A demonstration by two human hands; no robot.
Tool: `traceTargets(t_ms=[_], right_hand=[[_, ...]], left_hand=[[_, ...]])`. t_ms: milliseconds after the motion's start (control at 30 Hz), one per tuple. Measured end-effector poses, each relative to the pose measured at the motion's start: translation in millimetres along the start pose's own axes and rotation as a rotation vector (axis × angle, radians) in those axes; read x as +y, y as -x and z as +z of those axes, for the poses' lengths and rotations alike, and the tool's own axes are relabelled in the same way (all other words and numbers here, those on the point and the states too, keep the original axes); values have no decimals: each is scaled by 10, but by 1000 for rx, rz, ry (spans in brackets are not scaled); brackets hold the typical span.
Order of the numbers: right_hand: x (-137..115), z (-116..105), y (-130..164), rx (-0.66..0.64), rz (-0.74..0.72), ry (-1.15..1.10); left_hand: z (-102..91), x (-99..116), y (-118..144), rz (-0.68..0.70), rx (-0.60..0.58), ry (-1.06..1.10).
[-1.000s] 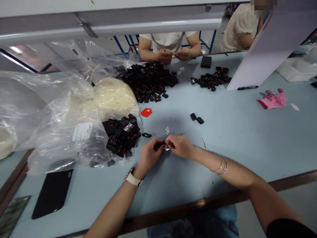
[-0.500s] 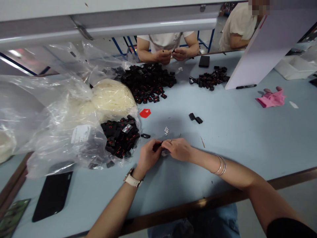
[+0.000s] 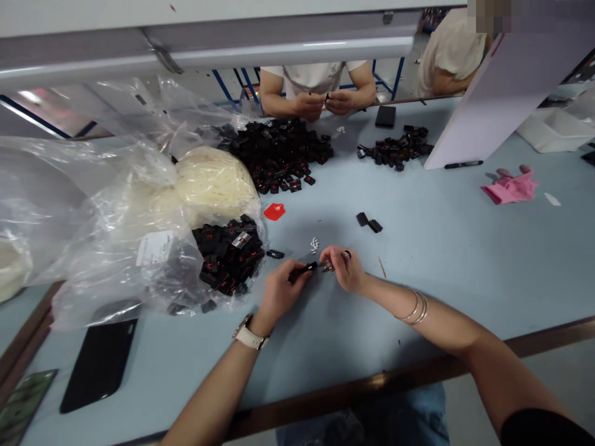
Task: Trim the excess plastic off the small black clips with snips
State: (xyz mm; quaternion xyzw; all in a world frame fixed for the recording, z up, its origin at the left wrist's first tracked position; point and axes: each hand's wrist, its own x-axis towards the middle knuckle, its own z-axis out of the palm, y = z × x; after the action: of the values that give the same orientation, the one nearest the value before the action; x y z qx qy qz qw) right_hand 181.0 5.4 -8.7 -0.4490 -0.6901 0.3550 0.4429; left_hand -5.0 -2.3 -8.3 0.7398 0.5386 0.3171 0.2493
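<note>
Blue table [image 3: 446, 260] with black parts [image 3: 283, 148] and pink glove [image 3: 511, 189].

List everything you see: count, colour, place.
Workbench: one, pale blue, throughout
Plastic bags: several, clear, left
Bagged pieces: many, cream, left
Heaped parts: many, black, left and far side
Loose parts: three, black, beyond hands
White bits: many, white, centre and far side
Tag: one, red, centre
Glove: one, pink, right
Pen: one, black, beside panel
Panel: one, white, upper right
Tray: one, white, far right
Flat box: one, black, far edge
Slab: one, black, lower left
Sheet: one, green, lower left
Light fixture: one, white, top
Frames: several, blue, background
Coworkers: two, pale tops, far side
Watch: one, white, left wrist
Bracelets: several, silver, right forearm
Left hand: one, pinching black part
Right hand: one, holding something metallic
</note>
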Motion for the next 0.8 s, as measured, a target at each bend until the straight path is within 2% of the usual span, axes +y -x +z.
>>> traceTargets(t_ms=[267,800], right_hand=[[-40,22,-4,-36,23,-26],[-74,12,-18,-69,-64,17]], left_hand=[[-2,-6,3,22,-8,-7],[4,-31,7,44,0,-10]])
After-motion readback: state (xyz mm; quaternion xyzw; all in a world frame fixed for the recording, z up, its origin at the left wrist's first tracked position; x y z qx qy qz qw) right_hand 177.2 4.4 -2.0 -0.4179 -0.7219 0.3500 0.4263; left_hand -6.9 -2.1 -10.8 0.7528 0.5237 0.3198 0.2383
